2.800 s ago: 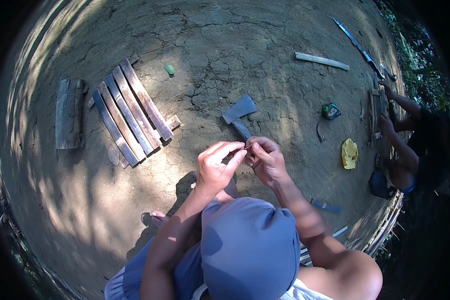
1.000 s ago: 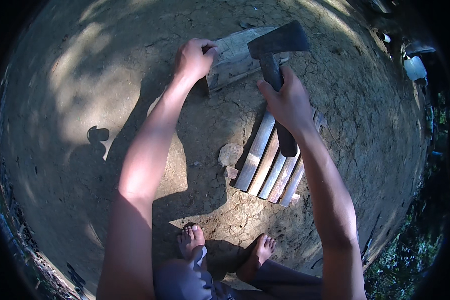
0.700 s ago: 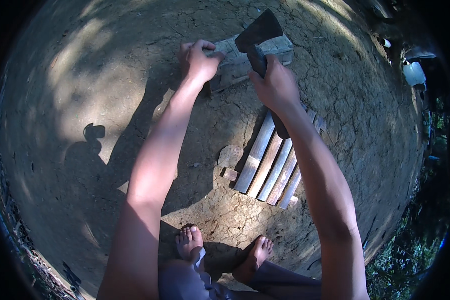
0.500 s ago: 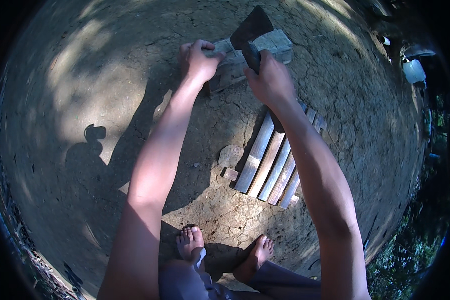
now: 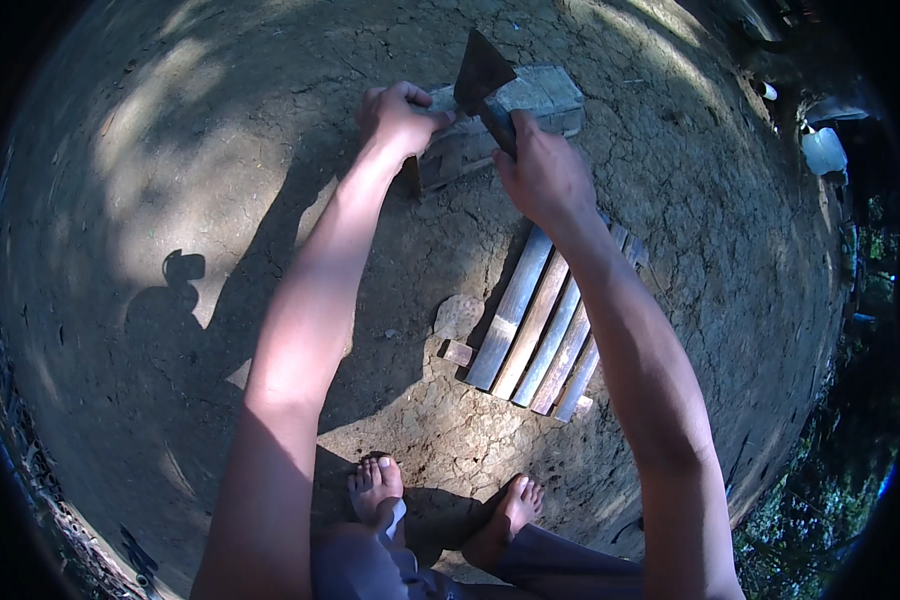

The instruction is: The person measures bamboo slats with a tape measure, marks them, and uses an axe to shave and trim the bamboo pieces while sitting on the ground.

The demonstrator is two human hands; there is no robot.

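My right hand (image 5: 547, 172) is wrapped round the dark handle of a broad-bladed chopping knife (image 5: 484, 72). Its dark blade flares toward the far end and overlaps the top of a low wooden block or bench (image 5: 540, 90); whether they touch I cannot tell. At the block's left end is my left hand (image 5: 398, 122), fingers curled and thumb pointing right toward the blade. Whatever those fingers grip is mostly hidden.
A slatted piece of bamboo strips (image 5: 521, 312) on crosspieces lies below my right forearm. Beside it is a flat, round stone-like piece (image 5: 459, 317). My bare feet (image 5: 377, 487) stand on cracked earth. A whitish container (image 5: 825, 151) lies at the far right.
The knife's blade has come down and nearer the left hand, and now appears narrower. My right hand has lowered slightly with it; my left hand stays at the block's left end.
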